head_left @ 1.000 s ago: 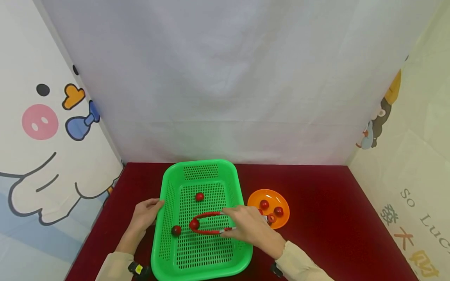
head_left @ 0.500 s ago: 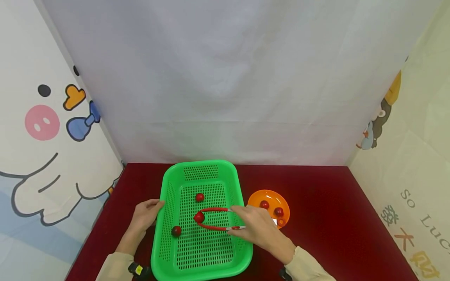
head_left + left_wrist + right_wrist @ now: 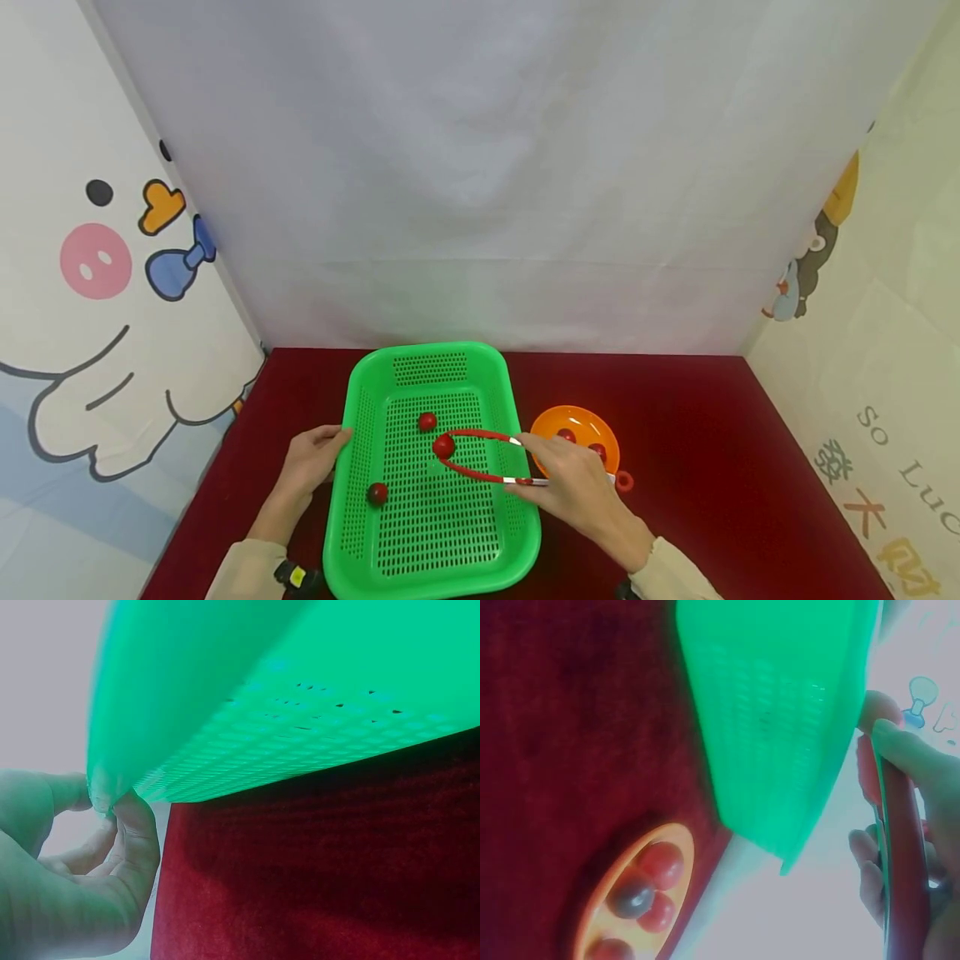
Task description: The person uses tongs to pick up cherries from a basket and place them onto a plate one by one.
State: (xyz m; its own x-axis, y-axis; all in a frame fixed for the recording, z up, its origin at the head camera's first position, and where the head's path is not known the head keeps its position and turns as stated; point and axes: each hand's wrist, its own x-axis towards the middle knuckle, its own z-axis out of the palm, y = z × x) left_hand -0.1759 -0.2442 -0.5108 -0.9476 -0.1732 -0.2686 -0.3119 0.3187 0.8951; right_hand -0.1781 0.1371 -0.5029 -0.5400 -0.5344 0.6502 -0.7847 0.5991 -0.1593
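A pair of red-tipped tongs (image 3: 480, 477) is gripped in my right hand (image 3: 577, 492), thumb and fingers on opposite arms. Between the tong tips sits a small round red fruit (image 3: 443, 447), over the green basket (image 3: 442, 533). Two more lie on the basket floor: a red fruit (image 3: 427, 422) towards the back and a darker fruit (image 3: 377, 494) at the left. My left hand (image 3: 311, 458) pinches the basket's left rim; the left wrist view shows thumb and fingers meeting around the rim edge (image 3: 109, 791). The held fruit is outside the right wrist view.
An orange plate (image 3: 555, 411) stands right of the basket, partly covered by my right hand in the head view. Several fruits lie on it, including a dark fruit (image 3: 631, 896). Dark red cloth (image 3: 690, 467) covers the table; a pale curtain (image 3: 480, 208) hangs behind.
My right hand has moved right and slightly away from me, carrying the fruit in the tongs from the basket's left part towards its middle. The left hand has stayed at the rim.
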